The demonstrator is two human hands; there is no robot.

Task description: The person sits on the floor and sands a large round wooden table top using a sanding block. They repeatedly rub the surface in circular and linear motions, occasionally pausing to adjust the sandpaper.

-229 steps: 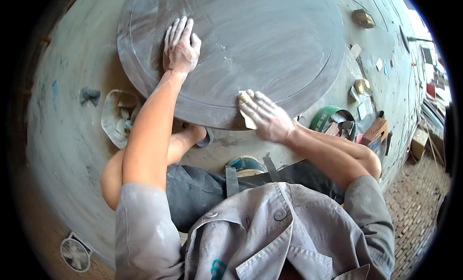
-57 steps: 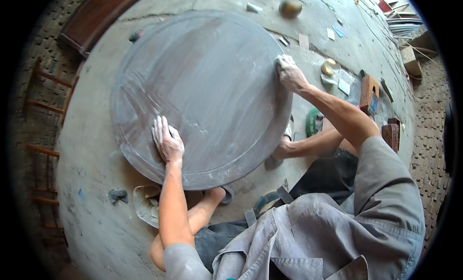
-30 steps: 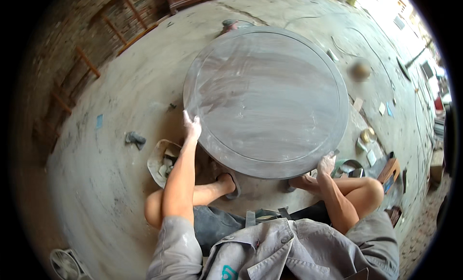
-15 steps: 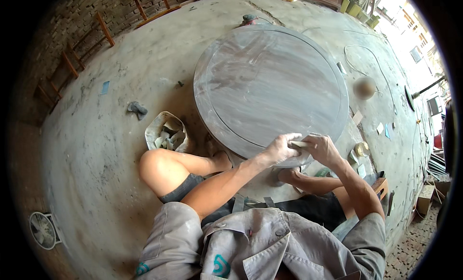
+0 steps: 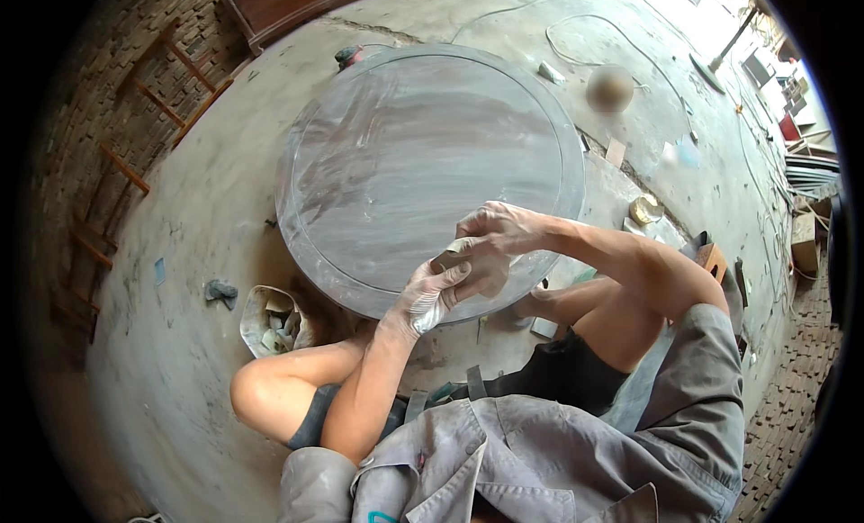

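Both hands meet over the near edge of a round grey tabletop (image 5: 423,154), which is streaked with pale dust. Between them is a small folded piece of sandpaper (image 5: 445,260), greenish and mostly covered by fingers. My left hand (image 5: 434,293), whitened with dust, pinches it from below with the thumb on top. My right hand (image 5: 490,235) closes on its upper end, wrist bent across from the right. Left of the table stands a whitish open bag (image 5: 255,320) with several sandpaper scraps inside. A dark crumpled cloth (image 5: 220,293) lies beyond the bag.
A red-and-black power tool (image 5: 348,57) sits behind the table's far left edge. At right are a tin (image 5: 645,210), a wooden block (image 5: 712,261), and cables on the floor. Wooden frames (image 5: 184,64) lean along the brick wall. A blurred round thing (image 5: 610,89) is beyond the table.
The view has swung, so the table sits further left. My hands have turned and drawn closer around the sandpaper, with my right hand now above my left.
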